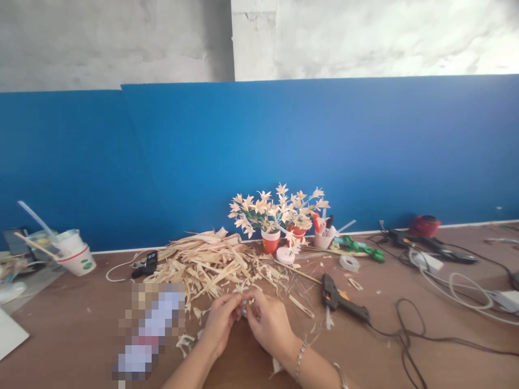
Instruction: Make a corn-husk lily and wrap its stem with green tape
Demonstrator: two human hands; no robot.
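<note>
Behind the brown desk (77, 335), a blue partition (162, 151) is seen. Beside heaped dry strips (203, 265), a small pale piece (244, 312), partly hidden, is pinched between nearly closed fingertips of left hand (219, 327) and right hand (272, 323). Fine handling seems underway; light, steady pressure is called for.

So I was sitting at this brown desk (348, 356), and right behind it stood a bright blue partition (182, 156) running the full width of my view, with a step in its top edge over on the left. Above that it was just a bare grey wall (101, 43), kinda blotchy, with a paler pillar (255, 43) near the middle. Light was brightest up on the right side, and the wall got pretty shadowy just left of the pillar.
</note>
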